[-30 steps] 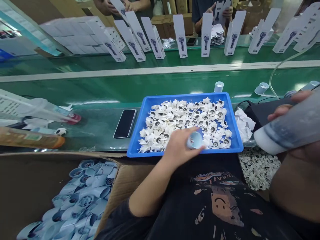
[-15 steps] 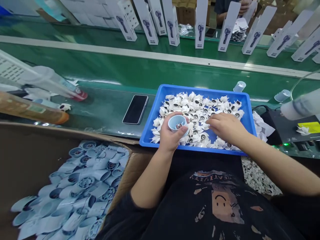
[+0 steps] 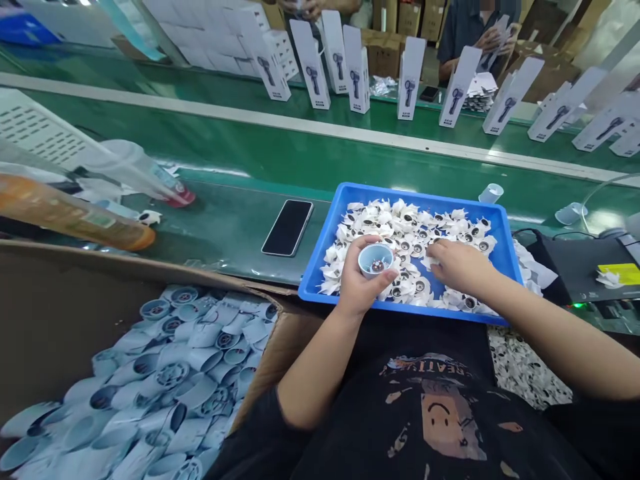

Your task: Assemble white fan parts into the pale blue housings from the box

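My left hand [image 3: 361,280] is wrapped around a light-blue fan housing [image 3: 367,267], a round cup whose open end faces up. Inside it sits a small copper-coloured motor core [image 3: 379,265] with white parts. Below and around both hands lies a blue tray [image 3: 509,247] filled with white fan impellers [image 3: 385,215], several showing dark ring centres. My right hand [image 3: 460,263] is low over the middle of the pile, its fingers bent and pressed together among the impellers. What is between these fingertips is hidden.
At left, a cardboard box [image 3: 295,327] holds many blue housings [image 3: 195,353]. A phone [image 3: 288,228] lies left of the tray. Two blue cups [image 3: 491,193] stand behind it. A black device [image 3: 580,267] sits at right. White cartons [image 3: 410,80] line the far side, near another person's hands [image 3: 493,41].
The view has shifted, so everything sits a little lower and mostly farther right. My right fingers have curled in among the impellers. The left hand keeps its hold on the housing.
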The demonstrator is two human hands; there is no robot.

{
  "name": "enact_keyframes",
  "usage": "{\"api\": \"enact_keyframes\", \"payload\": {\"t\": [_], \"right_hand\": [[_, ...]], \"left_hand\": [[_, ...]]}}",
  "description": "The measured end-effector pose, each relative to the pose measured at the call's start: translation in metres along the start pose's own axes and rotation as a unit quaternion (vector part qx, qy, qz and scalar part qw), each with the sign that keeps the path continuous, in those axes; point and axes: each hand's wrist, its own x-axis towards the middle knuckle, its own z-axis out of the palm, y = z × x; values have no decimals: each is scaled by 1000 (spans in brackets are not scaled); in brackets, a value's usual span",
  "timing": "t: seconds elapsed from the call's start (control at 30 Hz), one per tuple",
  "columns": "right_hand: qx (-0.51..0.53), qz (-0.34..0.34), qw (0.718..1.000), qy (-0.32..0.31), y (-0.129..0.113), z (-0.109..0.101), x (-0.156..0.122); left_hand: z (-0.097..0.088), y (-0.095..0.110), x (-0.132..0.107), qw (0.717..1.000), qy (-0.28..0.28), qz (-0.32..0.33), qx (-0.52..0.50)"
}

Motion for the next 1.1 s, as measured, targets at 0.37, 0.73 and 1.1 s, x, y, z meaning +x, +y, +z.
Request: {"api": "enact_keyframes", "payload": {"t": [0.37, 0.73, 1.1], "right_hand": [[463, -84, 878, 91, 2, 30, -78], [81, -140, 960, 227, -28, 16, -90], [163, -194, 942, 221, 0, 16, -105]], "left_hand": [[21, 26, -24, 878, -186, 193, 397], [46, 26, -39, 823, -232, 255, 452], [41, 32, -34, 814, -232, 203, 492]]}}
